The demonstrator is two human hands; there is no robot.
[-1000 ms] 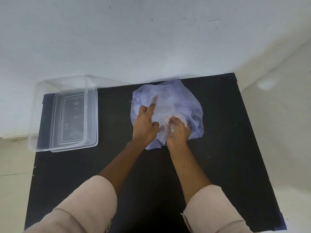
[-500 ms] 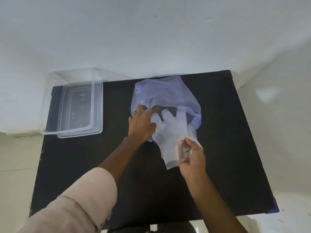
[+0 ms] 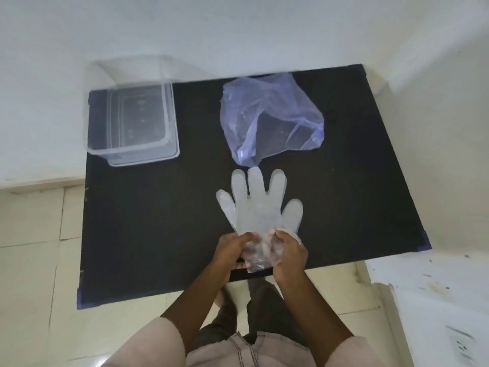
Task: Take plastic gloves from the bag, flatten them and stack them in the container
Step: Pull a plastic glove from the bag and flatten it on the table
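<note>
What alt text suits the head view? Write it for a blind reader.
Both hands, left hand and right hand, grip the cuff of a clear plastic glove spread flat on a black table. A bluish bag lies beyond it; a clear container sits far left.

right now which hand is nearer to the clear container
Left. The left hand grips the plastic glove cuff on the side towards the clear container, which sits far back-left on the black table. The right hand holds the cuff's other side, farther away.
</note>
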